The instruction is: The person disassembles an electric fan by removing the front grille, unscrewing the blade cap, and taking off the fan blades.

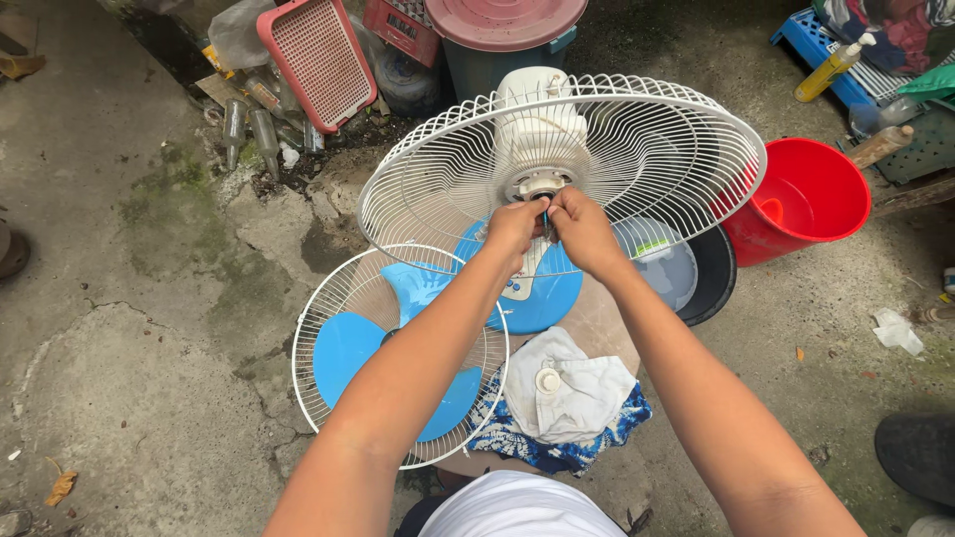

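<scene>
A white electric fan point(542, 129) stands in front of me with its rear wire guard point(657, 149) attached and its motor shaft point(542, 187) bare. My left hand point(512, 227) and my right hand point(582, 231) meet at the shaft, fingers pinched together on a small part there. The front wire guard point(338, 298) lies below to the left with the blue fan blade point(343, 348) resting on it. A white cloth point(577, 393) with a small round white cap point(548, 380) on it lies over a blue patterned cloth point(557, 452).
A red bucket point(811, 194) stands to the right, a dark basin point(711, 278) beside it. Behind the fan are a bin with a maroon lid point(502, 20), a pink tray point(316, 60) and bottles point(249, 124). The concrete floor is cracked. A dark shoe point(915, 452) is at right.
</scene>
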